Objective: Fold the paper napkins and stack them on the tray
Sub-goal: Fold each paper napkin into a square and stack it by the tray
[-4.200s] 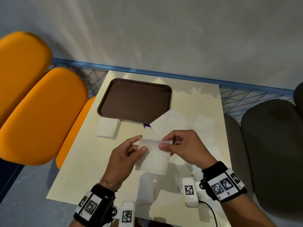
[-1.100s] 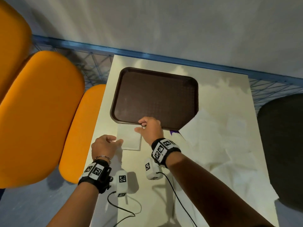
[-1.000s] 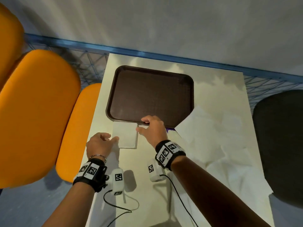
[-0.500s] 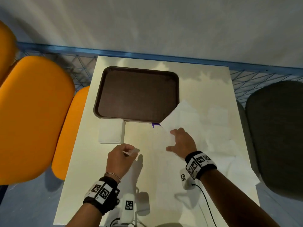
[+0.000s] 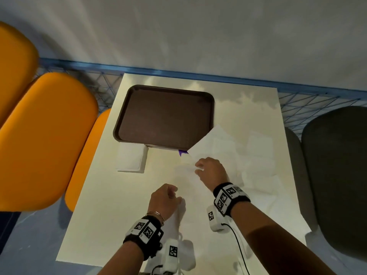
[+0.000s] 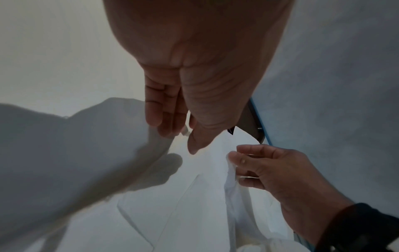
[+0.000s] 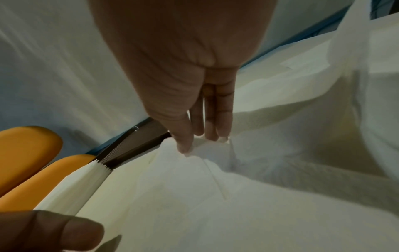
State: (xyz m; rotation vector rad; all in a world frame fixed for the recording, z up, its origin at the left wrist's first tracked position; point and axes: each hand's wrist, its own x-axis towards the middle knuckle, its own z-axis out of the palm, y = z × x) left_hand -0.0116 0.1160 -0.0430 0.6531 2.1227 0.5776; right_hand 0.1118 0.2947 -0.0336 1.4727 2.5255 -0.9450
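Two hands are working one loose white paper napkin over the pale table. Your right hand is pinching its far edge between thumb and fingertips, probably to peel it off the heap of unfolded napkins beside it. Your left hand is curling loosely nearby; whether it is gripping anything, I cannot tell. The dark brown plastic tray is lying empty, while the stack of folded white napkins is sitting just before its near rim (likely staged for moving later). Only the right wrist view is showing the stack's layered edges.
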